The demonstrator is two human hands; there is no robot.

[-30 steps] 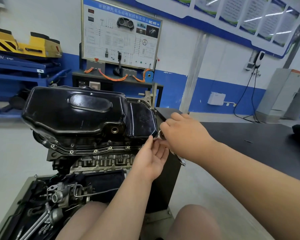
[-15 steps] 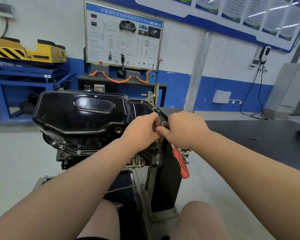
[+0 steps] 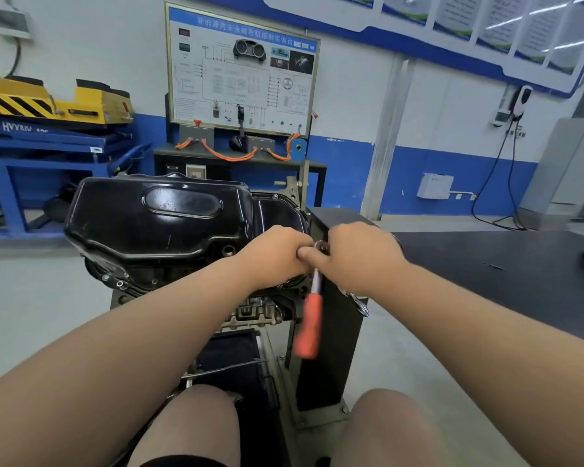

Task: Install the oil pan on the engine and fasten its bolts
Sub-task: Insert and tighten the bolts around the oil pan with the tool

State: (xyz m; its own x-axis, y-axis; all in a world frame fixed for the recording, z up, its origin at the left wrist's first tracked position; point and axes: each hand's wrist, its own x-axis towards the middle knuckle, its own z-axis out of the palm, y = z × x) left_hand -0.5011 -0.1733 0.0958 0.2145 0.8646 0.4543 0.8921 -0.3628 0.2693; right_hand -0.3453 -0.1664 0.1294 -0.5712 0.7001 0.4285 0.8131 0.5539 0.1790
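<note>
Working at the right end of the oil pan (image 3: 155, 227). The pan sits on the engine (image 3: 250, 311), belly up, long axis 9-to-3 across the view, its right end under the knuckles. Both hands meet there, touching.

Right hand (image 3: 358, 257): fingers curled, thumb out toward 9 o'clock, pinching the head of the wrench (image 3: 309, 325). The shiny head shows just above the thumb.

Left hand (image 3: 273, 254): fingers curled tight against the pan edge. What they clamp is hidden, can't tell.

The orange wrench handle hangs from the head toward 6 o'clock, blurred, with no hand on it.

Key relation: the bolt being worked is likely at 9 o'clock from the right fingertips, behind the left knuckles. The handle axis runs 12-to-6 below both hands. The right hand is nearer the handle, so it probably drops to 6 o'clock to grip it while the left steadies the head.

More bolts (image 3: 118, 283) sit on the front rim, at 8 o'clock from the hands. How tight they are can't be told.
</note>
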